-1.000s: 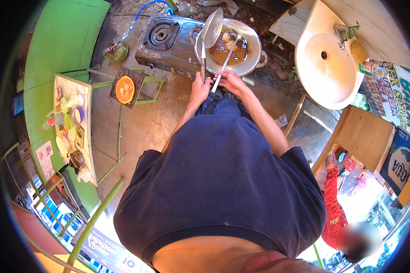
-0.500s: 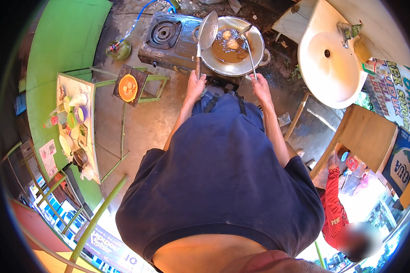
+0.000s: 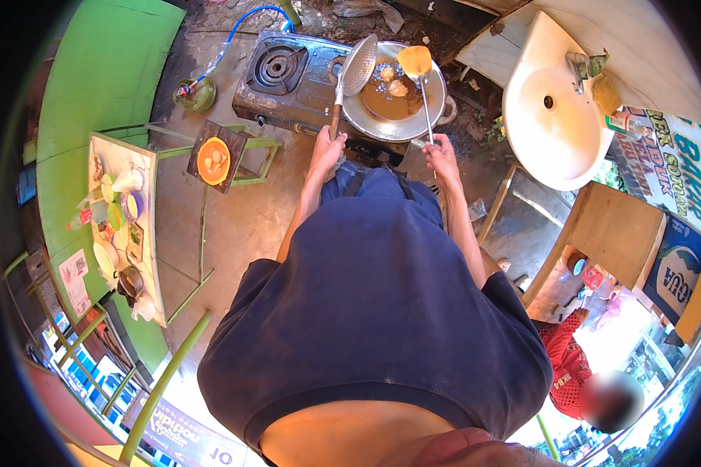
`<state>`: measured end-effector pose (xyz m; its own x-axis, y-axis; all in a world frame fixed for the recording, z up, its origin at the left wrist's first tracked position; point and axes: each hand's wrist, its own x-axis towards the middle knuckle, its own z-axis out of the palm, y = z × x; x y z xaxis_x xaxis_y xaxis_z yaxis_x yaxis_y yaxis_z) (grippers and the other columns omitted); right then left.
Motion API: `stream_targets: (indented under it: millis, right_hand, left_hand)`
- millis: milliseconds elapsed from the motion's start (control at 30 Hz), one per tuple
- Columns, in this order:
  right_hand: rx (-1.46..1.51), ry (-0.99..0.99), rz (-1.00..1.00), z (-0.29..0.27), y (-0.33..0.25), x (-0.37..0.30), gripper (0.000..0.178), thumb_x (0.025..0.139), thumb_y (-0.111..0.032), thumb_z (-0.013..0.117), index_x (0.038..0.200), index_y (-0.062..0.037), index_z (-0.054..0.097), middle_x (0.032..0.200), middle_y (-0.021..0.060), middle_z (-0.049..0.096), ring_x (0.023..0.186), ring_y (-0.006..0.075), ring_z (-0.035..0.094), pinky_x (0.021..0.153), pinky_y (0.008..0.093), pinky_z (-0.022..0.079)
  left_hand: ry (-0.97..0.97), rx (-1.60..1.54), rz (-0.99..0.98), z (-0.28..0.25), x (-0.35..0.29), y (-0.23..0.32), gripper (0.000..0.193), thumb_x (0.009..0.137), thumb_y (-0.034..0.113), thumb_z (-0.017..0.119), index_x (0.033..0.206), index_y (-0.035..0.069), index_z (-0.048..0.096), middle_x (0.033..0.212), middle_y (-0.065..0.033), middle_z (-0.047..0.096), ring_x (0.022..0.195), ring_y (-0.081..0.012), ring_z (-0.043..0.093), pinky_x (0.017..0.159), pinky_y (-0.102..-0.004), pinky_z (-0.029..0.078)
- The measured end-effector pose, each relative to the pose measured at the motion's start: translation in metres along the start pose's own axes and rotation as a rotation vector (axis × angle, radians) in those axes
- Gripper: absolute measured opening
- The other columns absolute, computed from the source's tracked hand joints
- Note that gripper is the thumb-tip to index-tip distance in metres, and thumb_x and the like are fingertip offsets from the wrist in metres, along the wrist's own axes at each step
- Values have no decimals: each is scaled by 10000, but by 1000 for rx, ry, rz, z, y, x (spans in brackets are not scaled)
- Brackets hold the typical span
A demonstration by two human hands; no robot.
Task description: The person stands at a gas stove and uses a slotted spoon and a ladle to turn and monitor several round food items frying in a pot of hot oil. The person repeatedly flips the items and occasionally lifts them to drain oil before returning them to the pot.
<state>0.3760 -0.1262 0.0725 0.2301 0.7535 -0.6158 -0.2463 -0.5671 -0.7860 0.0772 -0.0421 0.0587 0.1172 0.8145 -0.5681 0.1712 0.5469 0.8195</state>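
Side by side in front of me, both my hands are closed on frying tools. My left hand [image 3: 326, 153] grips the wooden handle of a perforated skimmer [image 3: 359, 68], whose round head hangs over the left rim of a wide metal pan [image 3: 401, 132]. My right hand [image 3: 442, 158] holds the long metal handle of a spatula [image 3: 414, 60]. Its flat blade faces up near the pan's far side and shines orange. Brown oil fills the pan's middle, with a few golden fried pieces [image 3: 397, 88] in it, apart from both tools.
The pan sits on a two-burner gas stove [image 3: 249, 97] with a bare left burner [image 3: 276, 68]. A green gas cylinder [image 3: 200, 96] stands left. An orange bowl [image 3: 203, 167] with round pieces rests on a stool. Right are a sink [image 3: 549, 148] and a person in red [image 3: 566, 354].
My right hand has raised and turned the spatula; its blade, dark and low in the pan before, now faces up. The skimmer keeps its place over the rim. The person in red has drawn an arm back.
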Motion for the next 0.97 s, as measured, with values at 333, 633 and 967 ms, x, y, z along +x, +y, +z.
stream_targets:
  millis: [333, 633, 967]
  right_hand:
    - [-540, 262, -253, -21, 40, 67, 435, 862, -43, 477, 1289, -10, 554, 763, 24, 612, 621, 99, 547, 476, 255, 401]
    - [-536, 264, -316, 16, 1, 33, 401, 881, -69, 499, 1252, -9, 637, 917, 195, 719, 876, 264, 704, 813, 380, 530]
    - [-606, 231, -191, -28, 20, 66, 413, 888, -83, 479, 1271, -35, 627, 1103, 268, 694, 1082, 400, 666, 961, 442, 497]
  left_hand:
    - [-12, -72, -22, 1, -2, 6, 209, 935, 145, 645, 1047, 28, 513, 779, -24, 570, 652, -104, 553, 560, -278, 448]
    - [3, -51, -16, -2, 3, -1, 180, 932, 161, 652, 1007, 54, 528, 730, -10, 562, 609, -81, 529, 524, -261, 428]
    - [70, -102, -13, 21, -16, 11, 227, 940, 163, 665, 1031, 79, 474, 749, 20, 514, 622, -58, 497, 506, -214, 378]
